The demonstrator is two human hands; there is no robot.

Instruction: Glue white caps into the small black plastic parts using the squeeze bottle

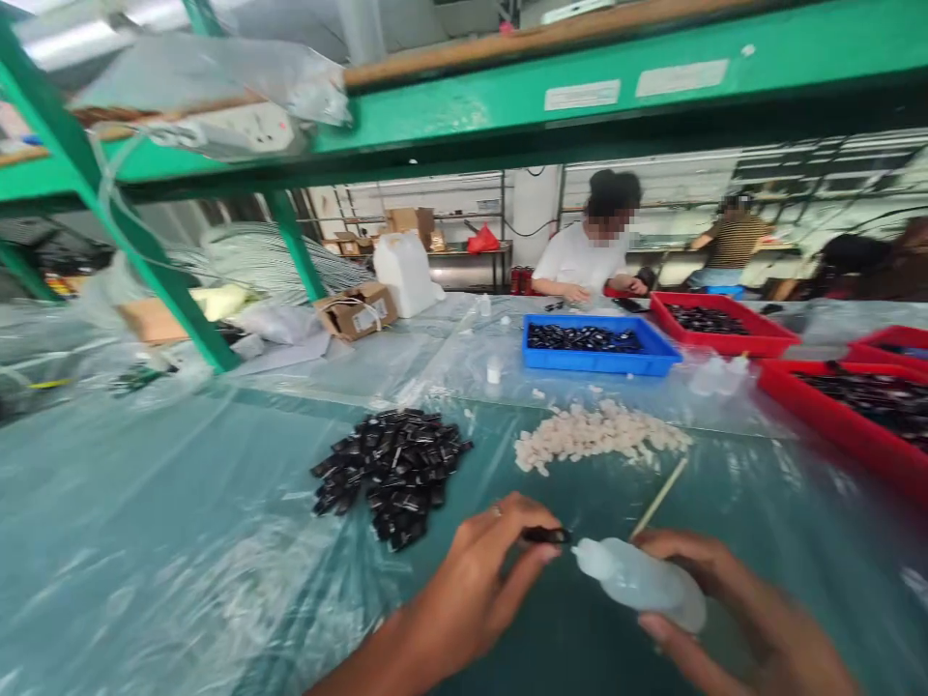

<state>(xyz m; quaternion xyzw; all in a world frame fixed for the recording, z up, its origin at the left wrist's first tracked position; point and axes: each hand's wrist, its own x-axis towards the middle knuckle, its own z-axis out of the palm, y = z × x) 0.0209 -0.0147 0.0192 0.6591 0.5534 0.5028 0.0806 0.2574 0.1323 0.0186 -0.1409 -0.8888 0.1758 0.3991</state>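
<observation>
Your left hand [475, 590] pinches a small black part [545, 535] between thumb and fingertips, its grip closed tight on it, low over the worktop [181, 541]. Your right hand [754, 619] wraps around a translucent squeeze bottle [642, 582], fingers curled shut on its body, with the nozzle pointing left and nearly touching the black part. A thin wooden stick [658, 499] runs up from your right hand; it seems to be held there too, though the blur leaves that unsure. Beyond your hands lies a pile of black parts [391, 469], and to its right a heap of small white pieces [598, 435]. Farther back sit a blue tray [656, 362] and red trays [768, 343] of dark parts, where another person [584, 256] works.
</observation>
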